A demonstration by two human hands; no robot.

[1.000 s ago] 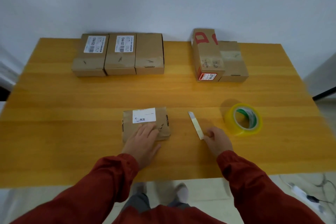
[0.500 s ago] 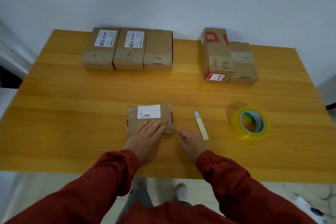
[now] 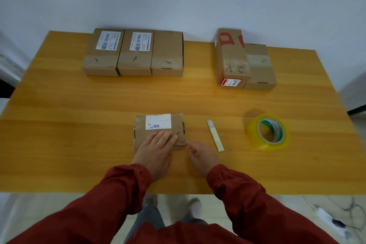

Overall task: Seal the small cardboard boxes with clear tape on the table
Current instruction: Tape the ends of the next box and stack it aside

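Observation:
A small cardboard box with a white label lies flat at the middle of the wooden table. My left hand presses flat on the near half of its top, fingers straight. My right hand rests on the table just right of the box, its fingertips touching the box's near right corner and nothing visible in it. A roll of clear yellowish tape stands on the table to the right. Between the roll and the box lies a pale utility knife.
Three cardboard boxes sit side by side at the back left. At the back right a taller box with red marks stands against a lower box. A white power strip lies on the floor at the right.
My right hand has left the utility knife and moved left to the box's near right corner. The left hand has stayed on the box.

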